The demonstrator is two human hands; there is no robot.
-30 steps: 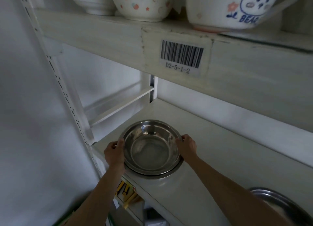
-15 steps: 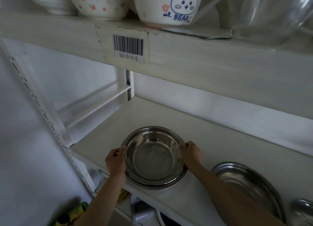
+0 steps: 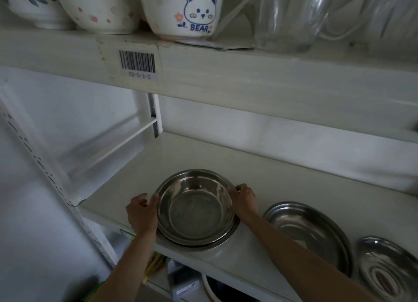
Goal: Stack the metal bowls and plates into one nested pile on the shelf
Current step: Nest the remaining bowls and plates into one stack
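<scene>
A round metal bowl [image 3: 196, 211] sits nested in a second metal bowl whose rim shows beneath it, near the front edge of the white shelf [image 3: 237, 170]. My left hand [image 3: 142, 213] grips the bowl's left rim and my right hand [image 3: 244, 200] grips its right rim. To the right on the same shelf lies an oval metal plate [image 3: 312, 234]. A smaller oval metal plate [image 3: 386, 267] lies beyond it at the frame's right edge.
The shelf above [image 3: 226, 75] hangs low and carries ceramic bowls, among them a bear bowl [image 3: 181, 12], and clear glassware [image 3: 294, 14]. A slotted white upright [image 3: 45, 170] stands at left. Objects show on the lower shelf below.
The view has swung right, so both oval plates now show. The bowls sit a little further back and right on the shelf; both hands stay on the rim.
</scene>
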